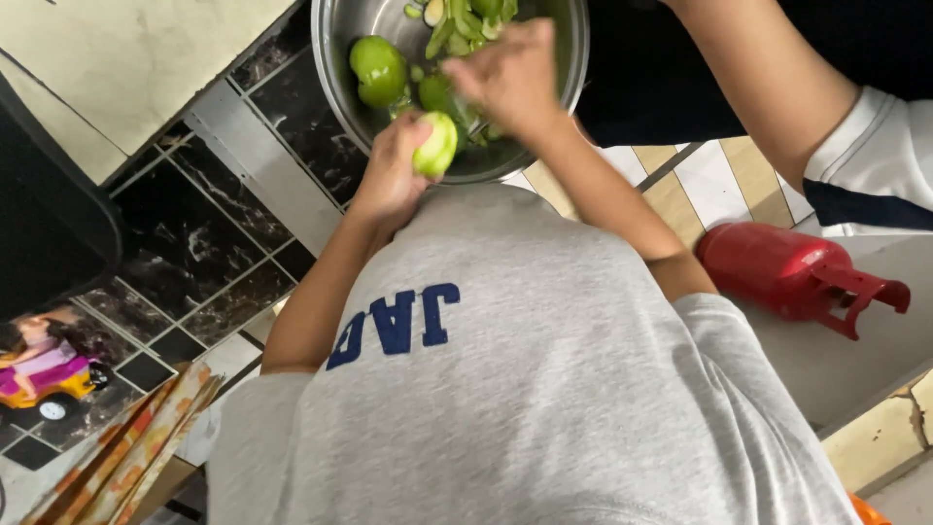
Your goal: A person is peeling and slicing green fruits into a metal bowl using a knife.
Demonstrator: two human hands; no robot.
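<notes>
The left hand (389, 173) is curled around a pale green, partly peeled fruit (435, 144), its fingers closed on the fruit's left side and holding it just at the near rim of a steel bowl (330, 68). The right hand (510, 73) reaches over the bowl just beyond the fruit, seen from the back; its fingers are bent downward into the bowl, but whether they grip anything cannot be told from this angle. Inside the bowl lie a whole darker green fruit (379, 70) on the left side and a heap of green slices and peelings (466, 24) toward the far middle. The bowl sits on a dark marbled tile surface (214, 224) crossed by pale grout bands. Below the hands the person's grey T-shirt (525, 389) fills the near part of the view. To the right, on the floor, lies a red gas cylinder (777, 272) on its side. At the far right another person's bare arm (768, 87) with a white and dark sleeve comes in from above. At the near left stand a pink and yellow toy car (44, 374) and some patterned orange boards (126, 447).
</notes>
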